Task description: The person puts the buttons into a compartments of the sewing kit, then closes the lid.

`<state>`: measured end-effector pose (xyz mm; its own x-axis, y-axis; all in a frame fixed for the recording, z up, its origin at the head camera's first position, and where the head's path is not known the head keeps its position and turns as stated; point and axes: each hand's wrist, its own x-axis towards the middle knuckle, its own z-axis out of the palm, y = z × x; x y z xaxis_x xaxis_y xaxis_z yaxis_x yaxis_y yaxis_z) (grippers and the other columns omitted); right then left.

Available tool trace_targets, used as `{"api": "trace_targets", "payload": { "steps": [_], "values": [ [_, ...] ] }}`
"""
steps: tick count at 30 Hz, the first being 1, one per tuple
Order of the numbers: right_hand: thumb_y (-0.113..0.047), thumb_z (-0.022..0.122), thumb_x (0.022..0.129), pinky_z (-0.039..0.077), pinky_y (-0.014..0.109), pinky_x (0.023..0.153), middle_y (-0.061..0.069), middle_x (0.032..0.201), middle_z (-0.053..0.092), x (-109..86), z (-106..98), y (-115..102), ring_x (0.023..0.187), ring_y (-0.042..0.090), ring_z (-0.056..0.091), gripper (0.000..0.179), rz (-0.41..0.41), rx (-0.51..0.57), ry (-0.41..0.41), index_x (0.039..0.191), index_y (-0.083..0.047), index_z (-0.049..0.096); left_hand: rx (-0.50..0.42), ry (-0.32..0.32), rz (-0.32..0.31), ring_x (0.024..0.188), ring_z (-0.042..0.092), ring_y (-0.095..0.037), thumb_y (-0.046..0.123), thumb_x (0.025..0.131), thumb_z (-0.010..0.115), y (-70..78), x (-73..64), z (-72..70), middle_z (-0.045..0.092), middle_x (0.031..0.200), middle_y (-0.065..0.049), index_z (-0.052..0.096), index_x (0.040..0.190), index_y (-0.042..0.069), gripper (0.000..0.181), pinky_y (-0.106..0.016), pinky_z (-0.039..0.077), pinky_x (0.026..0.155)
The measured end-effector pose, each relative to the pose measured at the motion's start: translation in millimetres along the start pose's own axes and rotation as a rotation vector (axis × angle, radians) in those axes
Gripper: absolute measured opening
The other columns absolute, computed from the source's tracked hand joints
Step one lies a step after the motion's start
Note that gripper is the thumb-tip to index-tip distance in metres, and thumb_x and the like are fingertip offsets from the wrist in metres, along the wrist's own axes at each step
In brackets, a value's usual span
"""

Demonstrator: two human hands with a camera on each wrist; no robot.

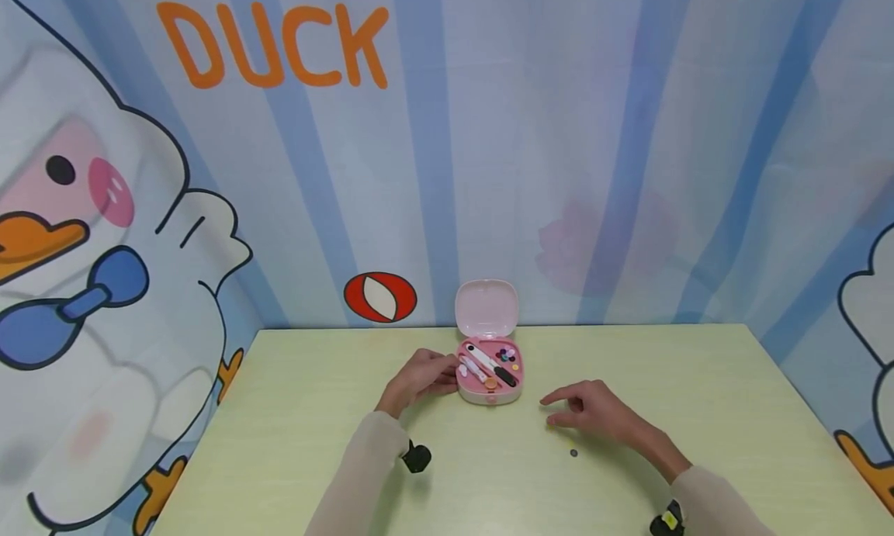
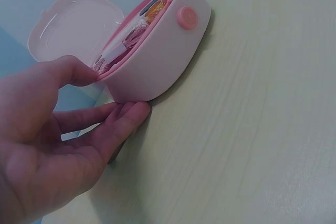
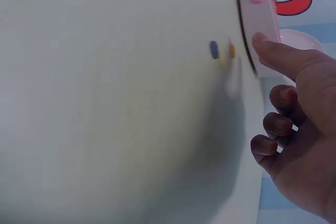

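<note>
Your pink box (image 1: 513, 396) stands on the pale table (image 1: 698, 396) with its lid (image 1: 486, 309) raised at the back and its round clasp (image 2: 187, 18) at the front. Your left hand (image 1: 422, 379) is at the left side of the box, grasping it: the thumb lies on the rim while the other fingers bend in against the lower wall. Inside the box you have a long white-and-black item (image 1: 503, 375) lying slantwise, a cluster of small multicoloured pieces (image 1: 506, 355) at its right, and an orange piece (image 1: 491, 383) near the front. Your right hand (image 1: 601, 408) is to the right of the box and apart from it, fingers released and loosely bent, with nothing visible between them. A small dark disc (image 1: 574, 453) lies on the table to the right of the box and nearer you, with a tiny yellow-orange bit (image 3: 232, 51) close by, too blurred to identify. Behind the box hangs your blue-striped cloth (image 1: 489, 148), its printed red-and-white oval (image 1: 380, 297) left of the lid.
</note>
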<state>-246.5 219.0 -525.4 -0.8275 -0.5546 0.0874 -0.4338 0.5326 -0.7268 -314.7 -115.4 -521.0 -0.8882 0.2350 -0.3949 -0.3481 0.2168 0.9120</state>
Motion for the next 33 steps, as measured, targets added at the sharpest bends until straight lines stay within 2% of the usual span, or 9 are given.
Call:
{"api": "trace_targets", "payload": {
  "steps": [4, 10, 19, 26, 33],
  "values": [
    [-0.019, 0.080, 0.092, 0.027, 0.019, 0.052, -0.013, 0.061, 0.044, -10.2, 7.1, 4.1, 0.055, 0.000, 0.030, 0.024, -0.023, 0.014, -0.013, 0.112, -0.007, 0.080, 0.003, 0.000, 0.003, 0.094, 0.069, -0.023, 0.024, 0.102, 0.064, -0.3, -0.7, -1.1, 0.071, 0.108, -0.015, 0.064, 0.125, -0.005, 0.037, -0.033, 0.061, 0.088],
    [-0.020, 0.079, 0.093, 0.030, 0.019, 0.053, -0.012, 0.063, 0.049, -17.9, 13.7, 4.0, 0.057, 0.000, 0.032, 0.023, -0.003, 0.013, -0.017, 0.112, -0.008, 0.080, 0.005, 0.003, -0.001, 0.093, 0.070, -0.022, 0.025, 0.103, 0.064, -0.2, -2.3, -1.2, 0.071, 0.108, -0.015, 0.063, 0.125, -0.005, 0.037, -0.032, 0.062, 0.087],
    [-0.014, 0.079, 0.093, 0.033, 0.020, 0.054, -0.010, 0.066, 0.055, -17.8, 14.4, -1.9, 0.057, 0.001, 0.038, 0.008, 0.011, 0.000, -0.009, 0.100, -0.014, 0.080, 0.007, 0.002, 0.003, 0.093, 0.070, -0.022, 0.024, 0.103, 0.063, 0.1, -1.6, -0.6, 0.071, 0.108, -0.015, 0.064, 0.125, -0.005, 0.036, -0.032, 0.062, 0.087],
    [-0.012, 0.078, 0.093, 0.036, 0.020, 0.056, -0.012, 0.065, 0.052, -16.4, 15.4, -1.8, 0.058, 0.000, 0.038, 0.008, -0.007, -0.026, 0.002, 0.093, -0.020, 0.077, -0.011, 0.002, 0.003, 0.091, 0.070, -0.021, 0.022, 0.102, 0.063, -0.6, -0.5, -0.3, 0.071, 0.107, -0.016, 0.065, 0.123, -0.006, 0.034, -0.033, 0.062, 0.086],
    [-0.012, 0.079, 0.092, 0.036, 0.020, 0.055, -0.011, 0.067, 0.056, -14.3, 12.1, -4.8, 0.059, 0.001, 0.041, 0.006, -0.019, -0.032, -0.009, 0.090, -0.017, 0.077, -0.007, 0.001, 0.007, 0.091, 0.070, -0.021, 0.022, 0.102, 0.063, -0.5, 0.3, 0.8, 0.071, 0.107, -0.015, 0.065, 0.124, -0.006, 0.035, -0.032, 0.062, 0.086]
  ]
}}
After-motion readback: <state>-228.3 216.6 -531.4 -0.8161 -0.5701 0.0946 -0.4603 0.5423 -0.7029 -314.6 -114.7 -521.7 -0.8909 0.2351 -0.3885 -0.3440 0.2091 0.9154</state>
